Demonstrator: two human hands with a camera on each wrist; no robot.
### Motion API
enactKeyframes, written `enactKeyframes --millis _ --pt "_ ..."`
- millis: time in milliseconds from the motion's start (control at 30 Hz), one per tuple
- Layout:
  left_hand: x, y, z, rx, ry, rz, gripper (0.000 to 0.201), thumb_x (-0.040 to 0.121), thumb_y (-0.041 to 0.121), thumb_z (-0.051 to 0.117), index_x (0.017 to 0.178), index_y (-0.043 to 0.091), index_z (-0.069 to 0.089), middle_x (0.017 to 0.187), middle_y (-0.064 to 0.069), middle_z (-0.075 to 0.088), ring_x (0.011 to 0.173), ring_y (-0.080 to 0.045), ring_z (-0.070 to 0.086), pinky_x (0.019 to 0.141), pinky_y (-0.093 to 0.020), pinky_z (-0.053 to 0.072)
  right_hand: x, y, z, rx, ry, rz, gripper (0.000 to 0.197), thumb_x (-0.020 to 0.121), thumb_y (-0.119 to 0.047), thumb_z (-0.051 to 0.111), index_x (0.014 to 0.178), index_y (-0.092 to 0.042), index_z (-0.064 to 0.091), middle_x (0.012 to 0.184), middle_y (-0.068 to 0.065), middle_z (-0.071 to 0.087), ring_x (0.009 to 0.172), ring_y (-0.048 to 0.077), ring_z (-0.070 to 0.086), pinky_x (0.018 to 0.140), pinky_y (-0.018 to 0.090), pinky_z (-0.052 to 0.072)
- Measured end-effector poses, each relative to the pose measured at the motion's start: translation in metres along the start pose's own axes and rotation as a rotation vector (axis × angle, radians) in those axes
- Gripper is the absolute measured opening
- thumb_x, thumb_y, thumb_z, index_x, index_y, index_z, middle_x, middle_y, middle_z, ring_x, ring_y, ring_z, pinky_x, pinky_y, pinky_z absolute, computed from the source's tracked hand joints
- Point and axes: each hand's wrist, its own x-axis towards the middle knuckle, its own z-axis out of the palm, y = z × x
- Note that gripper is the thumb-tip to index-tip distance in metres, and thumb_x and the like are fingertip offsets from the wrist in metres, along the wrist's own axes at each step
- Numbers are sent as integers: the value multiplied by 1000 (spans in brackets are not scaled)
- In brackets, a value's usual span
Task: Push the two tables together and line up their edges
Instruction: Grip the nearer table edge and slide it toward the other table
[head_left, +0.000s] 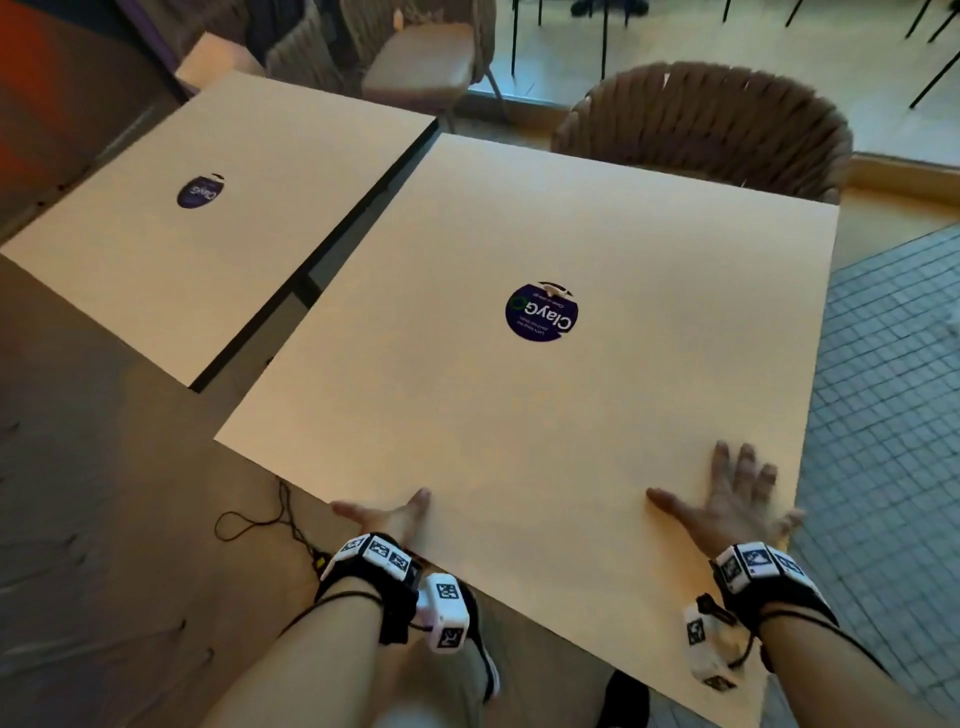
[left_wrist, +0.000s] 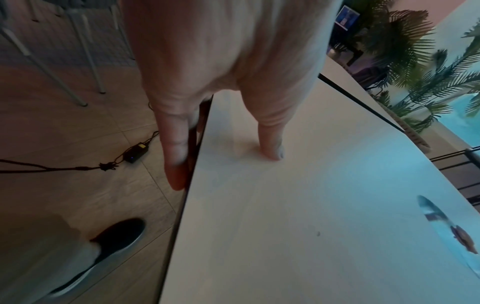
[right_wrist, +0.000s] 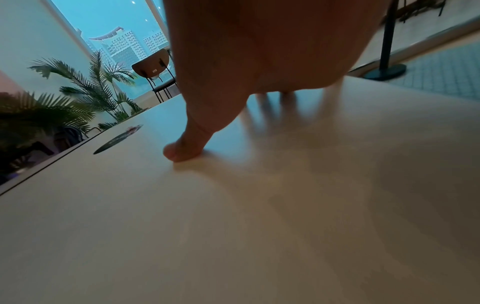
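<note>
I am standing at the near edge of the near desk (head_left: 545, 426), a square pale top with a round dark sticker (head_left: 542, 312) at its middle. My left hand (head_left: 387, 514) grips that near edge: the thumb lies flat on top and, in the left wrist view, the fingers (left_wrist: 174, 148) run down the dark side of the edge. My right hand (head_left: 727, 499) is spread flat on the top, palm down, fingers fanned and blurred, close to the near right corner. The far desk (head_left: 218, 223), with a sticker of its own, stands beyond the near desk's left side. The two are not yet joined: a dark gap (head_left: 322, 254) runs between their facing sides, wide at my end and closing to almost nothing at the far end, and the near desk juts further toward me than the other. I judge I am mid-push, still closing the desks. The next move calls for swinging my end of the near desk toward the far desk until the gap shuts evenly, then sliding it away from me so the near edges run in one line. A woven chair (head_left: 706, 130) sits just behind the near desk's far edge and may get in the way.
</note>
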Motion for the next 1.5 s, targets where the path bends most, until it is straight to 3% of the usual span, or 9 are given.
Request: enactKeyframes --millis 233,367,467,633,800,933,1233,1433,1500 --pt "6 5 -9 -23 25 54 171 41 73 87 142 30 -45 166 -22 0 149 -44 21 119 -57 23 10 -16 -18 48 14 39 142 39 -100 50 150 -43 -18 158 -9 -33 146 26 -27 104 79 3" --pt "48 -12 -1 -130 17 92 178 13 75 89 117 60 -54 167 -14 6 139 -47 39 100 -63 46 12 -28 -16 43 14 71 141 39 -97 52 150 -43 -18 158 -9 -31 146 29 -27 103 81 7" --pt "53 -15 2 -216 -14 103 172 10 73 90 103 69 -54 166 -15 13 133 -48 47 96 -63 49 13 -29 -16 20 17 82 141 40 -97 52 149 -43 -19 159 -9 -30 147 29 -24 103 80 10" --pt "-6 6 -16 -174 0 172 162 54 54 92 143 37 -42 161 -25 21 142 -45 35 110 -52 40 11 -34 -12 -9 42 84 136 45 -95 55 150 -44 -14 161 -9 -24 148 28 -20 103 78 10" --pt "7 21 -44 -215 63 199 138 75 52 81 153 27 -30 159 -26 28 142 -43 36 115 -46 29 -9 -45 11 45 120 156 115 62 -91 48 154 -39 3 165 -8 -8 151 24 -9 109 74 6" --pt "37 31 -77 -250 32 162 143 72 50 84 153 19 -29 159 -23 30 139 -40 42 114 -43 31 -40 -73 49 163 116 278 104 74 -86 39 156 -36 -1 164 -7 -13 150 23 -14 111 71 1" --pt "66 39 -91 -216 -55 83 146 67 54 86 155 10 -21 153 -26 39 131 -41 51 110 -47 43 -59 -108 84 130 110 318 118 65 -95 24 155 -28 -11 163 -1 -21 149 29 -16 111 70 0" --pt "104 40 -93 -160 -72 50 178 12 79 83 153 27 -12 138 -26 55 111 -45 64 97 -54 53 -62 -119 100 153 162 329 116 66 -96 20 155 -28 -11 162 -2 -22 148 27 -21 111 70 -5" --pt "102 47 -101 -195 -79 84 166 19 69 88 151 28 -3 134 -26 56 108 -45 64 94 -56 55 -64 -127 102 165 161 342 115 67 -95 20 155 -27 -12 162 -1 -23 148 28 -21 110 70 -7"
